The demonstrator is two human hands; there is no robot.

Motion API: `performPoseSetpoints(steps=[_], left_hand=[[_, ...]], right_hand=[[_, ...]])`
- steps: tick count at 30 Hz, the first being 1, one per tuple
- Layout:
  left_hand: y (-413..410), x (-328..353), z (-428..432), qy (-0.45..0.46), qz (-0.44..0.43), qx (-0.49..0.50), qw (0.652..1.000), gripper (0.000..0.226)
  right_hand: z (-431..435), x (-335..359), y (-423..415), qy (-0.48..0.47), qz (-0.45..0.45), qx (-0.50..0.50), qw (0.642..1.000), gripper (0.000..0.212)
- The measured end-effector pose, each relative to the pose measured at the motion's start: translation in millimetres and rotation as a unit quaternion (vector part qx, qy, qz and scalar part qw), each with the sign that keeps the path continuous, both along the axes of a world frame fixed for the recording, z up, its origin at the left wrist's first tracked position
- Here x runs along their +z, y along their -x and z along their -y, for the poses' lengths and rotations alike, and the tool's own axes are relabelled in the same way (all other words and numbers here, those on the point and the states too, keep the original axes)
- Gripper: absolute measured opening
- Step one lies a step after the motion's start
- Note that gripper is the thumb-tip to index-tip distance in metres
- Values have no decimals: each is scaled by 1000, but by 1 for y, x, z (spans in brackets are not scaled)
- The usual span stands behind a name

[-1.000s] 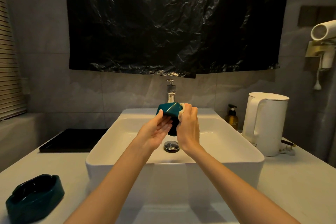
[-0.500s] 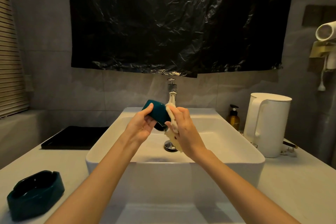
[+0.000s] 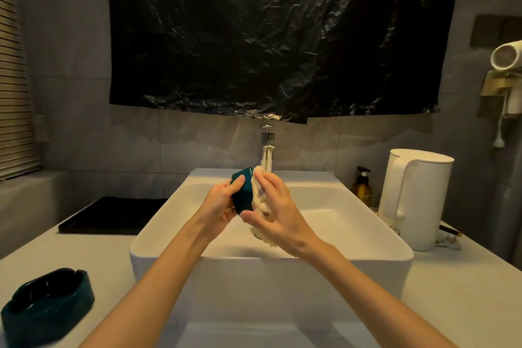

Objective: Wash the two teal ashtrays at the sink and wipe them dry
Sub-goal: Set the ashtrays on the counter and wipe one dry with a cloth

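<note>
Two teal ashtrays are counted: held ashtray (image 3: 243, 192), counter ashtray (image 3: 48, 305). Two hands are seen: left hand (image 3: 220, 203), right hand (image 3: 278, 215). One of each is noted: cream cloth (image 3: 261, 200), white sink (image 3: 169, 237), faucet (image 3: 267, 150), white kettle (image 3: 415, 200), amber pump bottle (image 3: 362, 188), black tray (image 3: 113, 215), black plastic sheet (image 3: 282, 37), wall hair dryer (image 3: 507, 56).

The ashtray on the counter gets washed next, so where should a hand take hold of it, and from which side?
Probably its thick rim, from above: the ashtray sits upright, open side up, on the counter, so a thumb can hook inside the bowl with fingers on the outer wall. The side toward the sink looks unobstructed.
</note>
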State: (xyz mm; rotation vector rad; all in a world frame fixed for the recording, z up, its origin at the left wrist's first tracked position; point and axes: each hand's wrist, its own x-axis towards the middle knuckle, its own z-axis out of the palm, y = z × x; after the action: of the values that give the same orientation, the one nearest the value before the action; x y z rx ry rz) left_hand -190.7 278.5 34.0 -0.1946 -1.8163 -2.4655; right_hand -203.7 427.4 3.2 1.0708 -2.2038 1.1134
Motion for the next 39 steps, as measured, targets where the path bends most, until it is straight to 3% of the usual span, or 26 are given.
performPoseSetpoints(steps=[3, 6, 8, 11, 17, 23, 27, 33, 39], left_hand=[[1, -6, 5, 12, -5, -11, 1000, 32], [-1, -9, 11, 20, -9, -13, 1000, 32], [-1, -10, 15, 4, -9, -7, 1000, 33], [0, -11, 20, -10, -7, 1, 1000, 38], [-2, -13, 13, -21, -16, -31, 999, 29], [-3, -12, 15, -38, -11, -26, 999, 32], [-7, -11, 12, -29, -23, -38, 999, 30], [-11, -10, 14, -42, -54, -52, 996, 28], [-18, -7, 11, -34, -58, -55, 996, 23]], right_hand=[[6, 6, 5, 50, 59, 21, 997, 55], [15, 12, 8, 84, -25, -41, 995, 41], [14, 10, 8, 89, -75, -27, 993, 37], [8, -2, 5, 68, -113, -11, 991, 38], [15, 16, 17, 70, -78, -31, 994, 37], [1, 1, 1, -21, -142, -9, 990, 42], [6, 18, 15, 37, -92, -20, 995, 42], [1, 5, -1, -3, -162, 17, 987, 45], [-2, 21, 18, 48, -81, -19, 995, 41]])
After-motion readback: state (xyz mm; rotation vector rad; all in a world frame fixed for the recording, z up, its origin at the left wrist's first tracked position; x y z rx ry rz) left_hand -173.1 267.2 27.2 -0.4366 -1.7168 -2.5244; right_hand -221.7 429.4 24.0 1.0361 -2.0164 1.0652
